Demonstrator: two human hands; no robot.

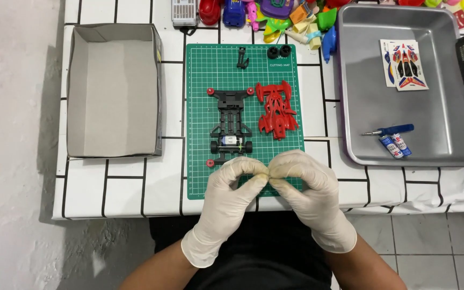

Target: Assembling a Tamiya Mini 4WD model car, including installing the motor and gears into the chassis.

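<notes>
Just below the black chassis (231, 131) on the green cutting mat (200, 107), left hand (226, 201) and right hand (310, 196) met fingertip to fingertip, grips pinched on a tiny part too small to identify, apparently a fitting step needing careful alignment next.

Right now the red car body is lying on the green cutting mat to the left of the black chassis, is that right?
Not quite. In the head view the red car body lies on the green cutting mat to the right of the black chassis, not the left. The rest holds: both sit on the mat, side by side.
</notes>
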